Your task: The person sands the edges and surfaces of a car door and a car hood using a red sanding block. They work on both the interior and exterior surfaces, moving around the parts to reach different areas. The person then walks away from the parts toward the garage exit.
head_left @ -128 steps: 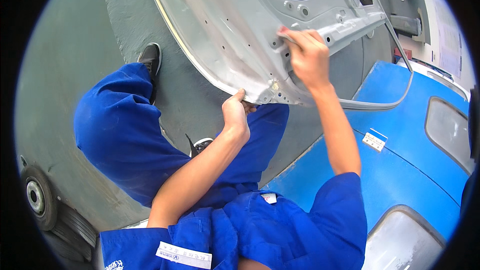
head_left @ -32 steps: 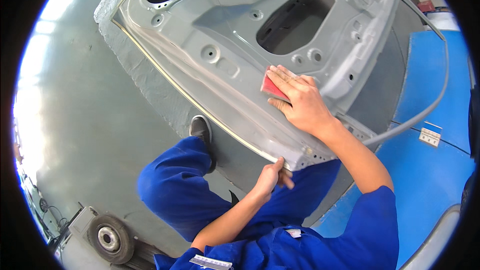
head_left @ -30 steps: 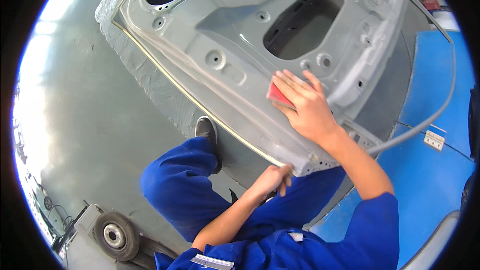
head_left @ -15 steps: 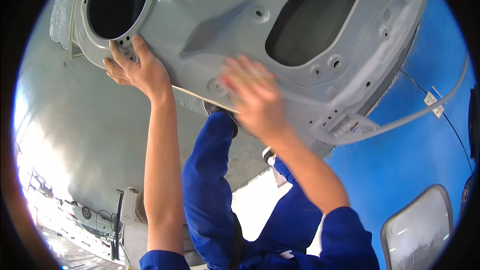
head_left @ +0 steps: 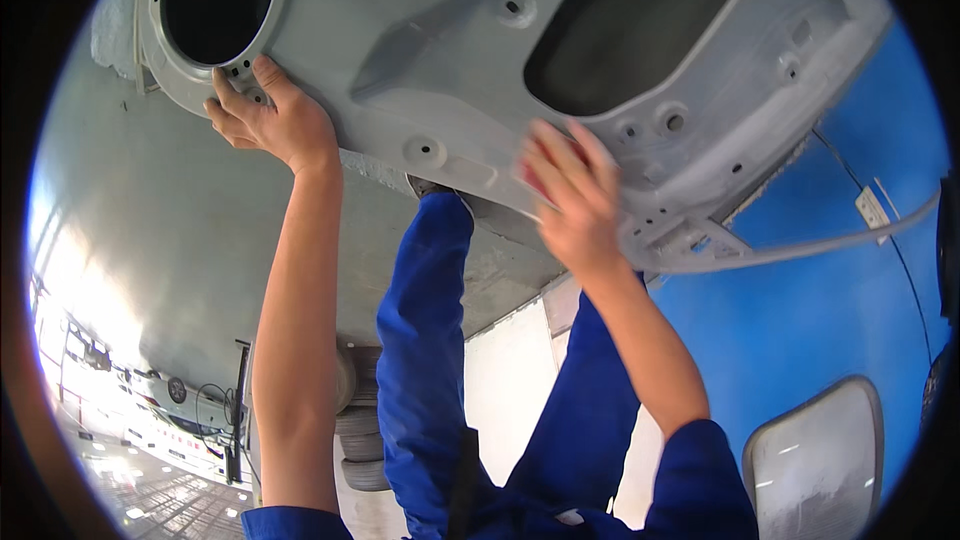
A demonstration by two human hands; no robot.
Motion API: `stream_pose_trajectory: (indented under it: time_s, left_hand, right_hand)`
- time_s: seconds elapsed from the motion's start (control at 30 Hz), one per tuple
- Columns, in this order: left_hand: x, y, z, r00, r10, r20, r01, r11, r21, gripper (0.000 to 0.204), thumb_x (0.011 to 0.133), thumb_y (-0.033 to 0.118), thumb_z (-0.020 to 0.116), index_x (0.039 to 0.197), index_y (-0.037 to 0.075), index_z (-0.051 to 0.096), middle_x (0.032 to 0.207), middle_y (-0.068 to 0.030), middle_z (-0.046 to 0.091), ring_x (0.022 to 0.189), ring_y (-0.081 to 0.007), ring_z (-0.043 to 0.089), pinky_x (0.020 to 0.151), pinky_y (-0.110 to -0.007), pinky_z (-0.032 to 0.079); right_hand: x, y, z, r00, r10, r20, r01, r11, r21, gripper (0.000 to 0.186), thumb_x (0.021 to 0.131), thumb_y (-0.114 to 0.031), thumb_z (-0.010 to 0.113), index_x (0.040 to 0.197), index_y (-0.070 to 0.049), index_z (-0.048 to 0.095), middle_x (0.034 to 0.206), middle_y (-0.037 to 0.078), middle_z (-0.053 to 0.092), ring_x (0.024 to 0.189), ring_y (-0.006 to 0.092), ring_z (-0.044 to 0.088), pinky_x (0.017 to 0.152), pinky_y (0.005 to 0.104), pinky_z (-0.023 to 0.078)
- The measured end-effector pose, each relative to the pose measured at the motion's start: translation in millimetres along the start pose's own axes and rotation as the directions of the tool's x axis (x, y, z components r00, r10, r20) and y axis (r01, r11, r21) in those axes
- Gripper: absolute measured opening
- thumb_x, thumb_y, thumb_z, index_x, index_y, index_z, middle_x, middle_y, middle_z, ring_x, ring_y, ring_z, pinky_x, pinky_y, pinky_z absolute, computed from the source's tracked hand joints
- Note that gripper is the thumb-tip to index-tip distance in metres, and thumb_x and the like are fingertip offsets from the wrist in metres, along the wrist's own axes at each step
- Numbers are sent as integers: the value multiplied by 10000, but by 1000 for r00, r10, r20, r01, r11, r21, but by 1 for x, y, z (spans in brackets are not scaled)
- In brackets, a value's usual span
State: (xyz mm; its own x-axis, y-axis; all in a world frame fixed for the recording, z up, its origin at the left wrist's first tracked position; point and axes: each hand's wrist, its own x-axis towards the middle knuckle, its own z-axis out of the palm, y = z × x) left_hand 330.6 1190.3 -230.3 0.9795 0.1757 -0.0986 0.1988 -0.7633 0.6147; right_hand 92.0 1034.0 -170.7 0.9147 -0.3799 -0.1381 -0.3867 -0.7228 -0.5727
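A grey car door panel [head_left: 460,110] fills the upper view, with a large round hole at the left and a wide cut-out at the right. My left hand [head_left: 275,122] grips its lower edge just under the round hole. One digit lies over the face while other fingers bend at the rim. My right hand [head_left: 578,195] is pressed against the panel's lower right part, below the wide cut-out, and is smeared by motion. A red pad [head_left: 537,178] shows under its fingers, mostly hidden by them.
The door's thin window frame [head_left: 840,243] runs off to the right over a blue surface [head_left: 700,340]. A framed glass pane [head_left: 815,460] stands at the lower right. Stacked tyres [head_left: 362,440] and a parked car [head_left: 170,395] are at the lower left.
My right hand has moved right along the door's lower edge with the red pad. My left hand keeps its hold by the round hole. The whole view has shifted slightly.
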Motion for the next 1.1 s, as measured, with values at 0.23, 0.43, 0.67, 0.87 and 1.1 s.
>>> stream_pose_trajectory:
  time_s: [0.23, 0.43, 0.67, 0.87, 1.1]
  left_hand:
    - [-4, 13, -3, 998, -26, -62, 17, 990, -142, 835, 932, 478, 663, 1526, 25, 290, 1588, -196, 125, 1457, -342, 218, 1140, -445, 349]
    - [-6, 3, 8, 994, -77, -79, 39, 916, -400, 925, 884, 409, 749, 1507, -56, 248, 1548, -169, 144, 1410, -305, 329, 1103, -416, 429]
    - [-9, 10, -7, 996, -85, -26, 64, 893, -446, 914, 885, 395, 756, 1516, -33, 251, 1579, -164, 69, 1467, -312, 198, 1176, -433, 307]
    - [-7, 10, 7, 996, -77, -32, 59, 919, -390, 821, 915, 375, 718, 1494, -41, 312, 1587, -133, 58, 1428, -275, 280, 1122, -388, 373]
    - [-10, 1, -1, 997, -58, -58, 28, 907, -420, 849, 895, 397, 744, 1490, -33, 319, 1599, -231, -17, 1497, -351, 91, 1199, -435, 201]
  right_hand:
    - [-35, 31, -40, 1000, -3, -15, 3, 999, -51, 406, 675, 19, 672, 1071, -24, 754, 1050, 99, 636, 1044, 310, 570, 901, 474, 490]
    - [64, -42, 36, 989, 26, -146, 0, 985, 174, 432, 661, -20, 646, 1084, -11, 736, 943, 113, 627, 951, 316, 592, 891, 429, 484]
    - [16, 0, -3, 999, -18, -30, 21, 995, 96, 445, 646, 51, 659, 1074, -31, 749, 952, 95, 666, 906, 297, 617, 862, 416, 474]
    - [90, -68, 55, 988, 76, -137, -46, 977, 209, 378, 697, -4, 642, 1063, -13, 737, 990, 118, 675, 914, 322, 605, 832, 412, 475]
    - [22, -2, 5, 1000, -4, -28, 7, 996, 92, 478, 652, 32, 677, 1127, -12, 714, 975, 108, 654, 941, 302, 603, 817, 425, 486]
